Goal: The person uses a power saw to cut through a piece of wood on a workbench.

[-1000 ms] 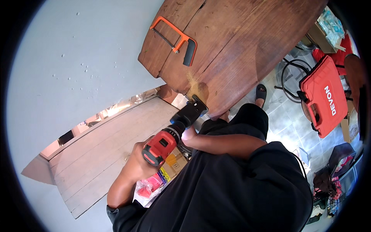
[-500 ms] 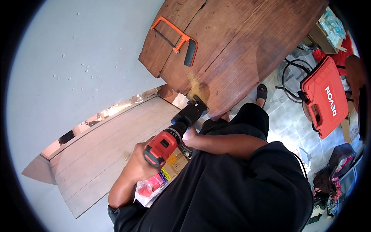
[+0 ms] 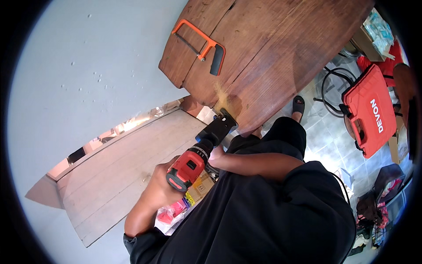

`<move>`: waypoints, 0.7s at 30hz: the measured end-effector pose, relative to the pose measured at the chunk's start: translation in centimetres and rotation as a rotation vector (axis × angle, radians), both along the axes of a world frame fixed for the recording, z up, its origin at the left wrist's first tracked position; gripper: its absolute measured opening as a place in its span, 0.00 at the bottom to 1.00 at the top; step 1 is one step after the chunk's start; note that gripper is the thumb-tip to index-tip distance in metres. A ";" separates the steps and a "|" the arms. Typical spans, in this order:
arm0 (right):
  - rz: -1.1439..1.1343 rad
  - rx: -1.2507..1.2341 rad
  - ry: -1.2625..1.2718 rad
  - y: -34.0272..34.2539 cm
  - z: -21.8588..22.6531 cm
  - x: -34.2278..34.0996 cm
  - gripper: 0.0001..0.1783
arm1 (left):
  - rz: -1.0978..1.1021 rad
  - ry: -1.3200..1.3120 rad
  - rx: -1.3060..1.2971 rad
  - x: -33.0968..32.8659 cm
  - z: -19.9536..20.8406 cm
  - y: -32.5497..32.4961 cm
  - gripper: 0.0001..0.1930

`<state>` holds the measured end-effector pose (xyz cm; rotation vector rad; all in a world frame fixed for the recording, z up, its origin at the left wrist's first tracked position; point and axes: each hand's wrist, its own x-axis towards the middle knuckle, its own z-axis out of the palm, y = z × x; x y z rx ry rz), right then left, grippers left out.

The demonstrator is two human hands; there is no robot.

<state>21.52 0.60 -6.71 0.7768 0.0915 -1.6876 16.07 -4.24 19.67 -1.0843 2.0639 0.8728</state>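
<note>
— What do the hands hold?

— The left hand [image 3: 159, 190] wraps the grip of a red and black drill [image 3: 200, 152]; its fingers are curled under the red body and pressed together on the handle, though the fingertips themselves are hidden behind it; the right hand [image 3: 216, 154] sits just beside the black front part of the drill, and I cannot tell whether its fingers are spread or closed, since the drill covers most of them.

— And where does the drill point?

— Away from the fingers, up toward the edge of the brown wooden table [image 3: 281, 53]; its tip meets the wood where a small patch of yellow sawdust [image 3: 221, 93] lies, just beyond the right hand.

— What else is about?

— Further out on the table, well apart from both hands, lies an orange hacksaw [image 3: 203, 46]; below the left hand is a pale wooden board [image 3: 114, 176]; a crumpled bag with pink packets [image 3: 172, 214] sits near the left wrist; far to the right, on the tiled floor [image 3: 327, 141], stands a red tool case [image 3: 371, 110] beside a coil of black cable [image 3: 330, 88].
</note>
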 end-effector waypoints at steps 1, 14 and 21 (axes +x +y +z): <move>0.015 -0.011 -0.016 0.0 -0.1 0.0 0.04 | -0.006 -0.015 0.001 0.0 0.1 0.0 0.20; 0.055 -0.018 0.203 0.0 -0.8 0.4 0.05 | -0.003 -0.027 -0.024 0.1 -0.1 0.1 0.21; -0.008 -0.052 0.307 -0.1 -0.8 -0.1 0.05 | 0.016 -0.031 -0.029 -0.1 0.0 0.2 0.21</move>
